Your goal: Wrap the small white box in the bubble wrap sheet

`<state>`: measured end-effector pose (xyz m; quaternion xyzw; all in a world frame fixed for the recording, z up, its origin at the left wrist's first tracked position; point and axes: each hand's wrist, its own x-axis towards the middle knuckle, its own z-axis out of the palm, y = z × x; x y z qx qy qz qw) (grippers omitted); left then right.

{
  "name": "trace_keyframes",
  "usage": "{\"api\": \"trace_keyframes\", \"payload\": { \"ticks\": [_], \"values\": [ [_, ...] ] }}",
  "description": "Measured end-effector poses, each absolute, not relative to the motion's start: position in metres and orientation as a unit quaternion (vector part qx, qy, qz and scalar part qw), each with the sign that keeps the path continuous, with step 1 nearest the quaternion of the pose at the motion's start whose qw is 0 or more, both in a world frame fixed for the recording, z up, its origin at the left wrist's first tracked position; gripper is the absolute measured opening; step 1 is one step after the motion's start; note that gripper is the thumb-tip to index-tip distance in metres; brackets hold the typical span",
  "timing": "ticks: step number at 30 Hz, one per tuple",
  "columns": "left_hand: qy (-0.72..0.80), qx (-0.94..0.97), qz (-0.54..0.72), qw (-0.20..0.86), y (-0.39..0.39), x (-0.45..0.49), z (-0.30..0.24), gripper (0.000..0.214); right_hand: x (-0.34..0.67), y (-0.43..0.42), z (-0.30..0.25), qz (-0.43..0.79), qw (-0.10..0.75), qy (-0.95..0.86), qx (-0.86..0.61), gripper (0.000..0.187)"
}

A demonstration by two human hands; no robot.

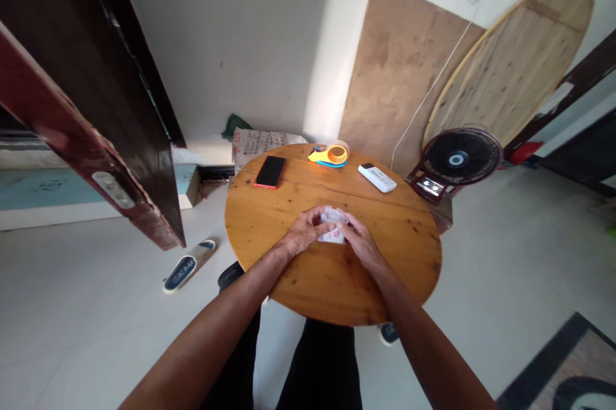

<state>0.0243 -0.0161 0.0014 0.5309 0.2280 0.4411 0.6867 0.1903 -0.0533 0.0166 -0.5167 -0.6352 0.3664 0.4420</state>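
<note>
Both my hands meet over the front middle of the round wooden table, around a small pack of playing cards. The cards look pale, with pinkish marks on the face turned up to me. My left hand grips their left side, its thumb lying across the top. On the right side, my right hand has its fingers and thumb closed on the same cards. My fingers hide part of the pack.
Toward the table's back lie a red-edged phone, a yellow tape dispenser and a white remote control. A dark round fan stands beyond the right edge. At left are an open door and a slipper on the floor.
</note>
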Motion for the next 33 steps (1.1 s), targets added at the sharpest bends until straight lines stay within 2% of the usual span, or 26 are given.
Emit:
{"api": "trace_keyframes", "payload": {
  "ticks": [10, 18, 28, 33],
  "values": [
    [0.255, 0.530, 0.444, 0.677, -0.015, 0.024, -0.001, 0.047, 0.190, -0.055, 0.006, 0.200, 0.456, -0.697, -0.516, 0.031],
    [0.261, 0.566, 0.444, 0.644, -0.015, 0.022, 0.000, 0.046, 0.190, -0.059, 0.004, 0.052, 0.425, -0.740, -0.519, 0.032],
    [0.281, 0.563, 0.453, 0.632, -0.012, 0.021, -0.002, 0.049, 0.189, -0.056, 0.008, 0.031, 0.419, -0.740, -0.525, 0.032],
    [0.315, 0.584, 0.436, 0.608, -0.012, 0.022, 0.001, 0.042, 0.188, -0.060, 0.008, 0.056, 0.415, -0.751, -0.510, 0.030]
  ]
}}
